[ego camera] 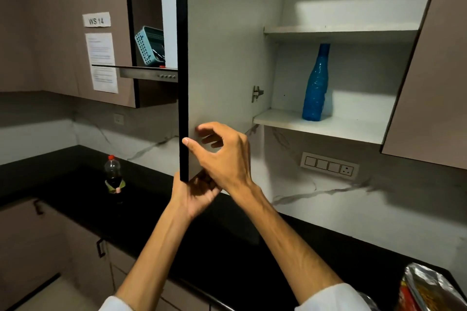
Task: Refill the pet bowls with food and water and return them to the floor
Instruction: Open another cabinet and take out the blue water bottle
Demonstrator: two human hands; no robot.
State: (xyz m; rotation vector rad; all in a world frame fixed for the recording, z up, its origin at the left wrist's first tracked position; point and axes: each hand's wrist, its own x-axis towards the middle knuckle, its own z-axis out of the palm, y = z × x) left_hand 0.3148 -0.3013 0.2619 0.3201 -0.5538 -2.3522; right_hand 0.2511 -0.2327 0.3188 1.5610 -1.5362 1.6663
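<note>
**Both hands on the open cupboard door**

Head view: the door (222,58) stands open, edge-on. The left hand (195,194) grips its bottom corner from below, fingers curled round it. The right hand (225,156) rests just above, thumb on the door's dark edge, fingers loosely bent against its inner face. Right of the door, a blue bottle (316,86) stands upright on the lower shelf (353,129). No pet bowls are in view

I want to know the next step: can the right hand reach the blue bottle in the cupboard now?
Probably yes. The cupboard door stands open, and the blue bottle is alone and upright on the lower shelf, nothing before it. The right hand must first leave the door.
</note>
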